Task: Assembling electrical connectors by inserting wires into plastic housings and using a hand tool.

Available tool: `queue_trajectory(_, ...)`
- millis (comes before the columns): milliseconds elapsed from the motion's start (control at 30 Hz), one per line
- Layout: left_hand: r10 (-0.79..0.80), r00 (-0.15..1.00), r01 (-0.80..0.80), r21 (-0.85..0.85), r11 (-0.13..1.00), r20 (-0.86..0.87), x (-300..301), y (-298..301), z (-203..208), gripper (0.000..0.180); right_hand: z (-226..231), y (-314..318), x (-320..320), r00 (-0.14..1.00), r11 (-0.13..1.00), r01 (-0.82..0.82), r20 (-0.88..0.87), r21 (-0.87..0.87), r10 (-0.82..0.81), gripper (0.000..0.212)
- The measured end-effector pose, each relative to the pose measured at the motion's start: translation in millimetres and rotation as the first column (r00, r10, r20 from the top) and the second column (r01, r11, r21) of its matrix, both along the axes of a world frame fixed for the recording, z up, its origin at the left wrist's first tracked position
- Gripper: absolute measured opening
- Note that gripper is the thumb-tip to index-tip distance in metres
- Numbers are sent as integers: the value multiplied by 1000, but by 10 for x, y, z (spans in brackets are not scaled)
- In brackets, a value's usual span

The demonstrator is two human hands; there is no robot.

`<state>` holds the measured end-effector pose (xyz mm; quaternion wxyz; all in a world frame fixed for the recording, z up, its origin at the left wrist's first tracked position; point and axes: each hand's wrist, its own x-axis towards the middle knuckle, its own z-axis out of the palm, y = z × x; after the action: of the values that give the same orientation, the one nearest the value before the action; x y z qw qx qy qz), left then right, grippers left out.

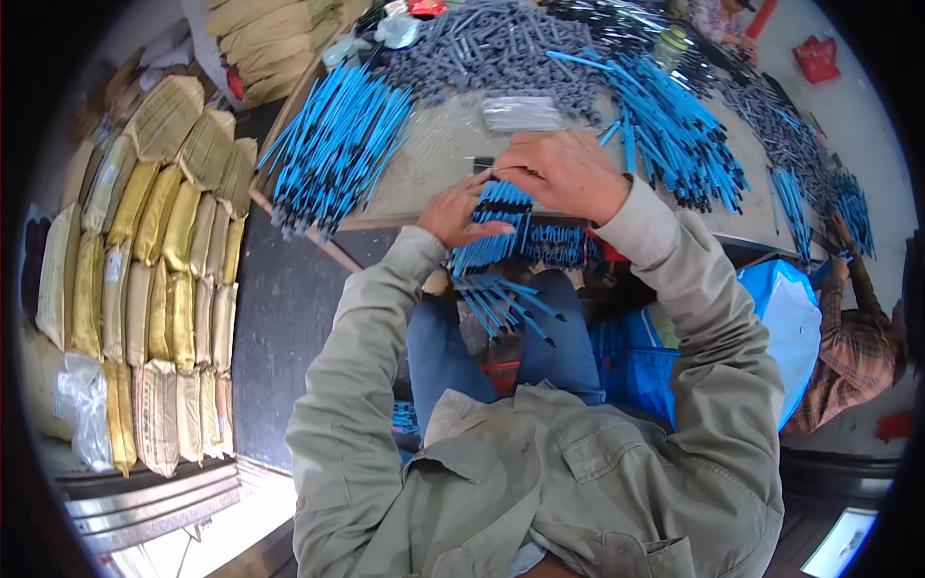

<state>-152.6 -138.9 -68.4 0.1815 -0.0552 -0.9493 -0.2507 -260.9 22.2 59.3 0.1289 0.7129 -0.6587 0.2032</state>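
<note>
At the table's near edge, my left hand (pixel 453 214) is closed round a bundle of thin blue rods (pixel 493 239) with black parts near the top. Its thumb lies across the front of the bundle. Over the bundle's upper end my right hand (pixel 568 173) is bent, fingers pinched together; what they hold is hidden. Several loose blue rods with black tips (pixel 501 303) fan out just below, above my thighs. Beneath the table edge are more blue rods (pixel 559 246) in rows. A clear packet of thin pieces (pixel 520 114) lies beyond my hands.
Piles of blue rods lie on the table (pixel 438 164) at left (pixel 342 140) and right (pixel 674 130). A heap of grey plastic parts (pixel 482 48) spreads behind. Stacked sacks (pixel 145 250) stand at far left. A blue bag (pixel 780 318) and a co-worker in plaid (pixel 843 371) are at right.
</note>
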Motion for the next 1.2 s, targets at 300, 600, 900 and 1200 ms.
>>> queue_trajectory(300,63,998,-62,105,993,-10,1,79,85,45,-190,336,-156,999,871,3,-40,-492,-26,26)
queue_trajectory(600,65,994,-60,64,996,-84,-12,50,22,46,-1153,-111,-41,320,958,69,916,-277,242,35)
queue_trajectory(900,253,966,-244,155,957,-43,53,452,348,50,-601,61,139,-90,951,-20,948,-309,306,28)
queue_trajectory(1200,-288,956,8,970,245,65,182,1643,-122,35,-609,956,333,-199,970,102,951,-220,236,30)
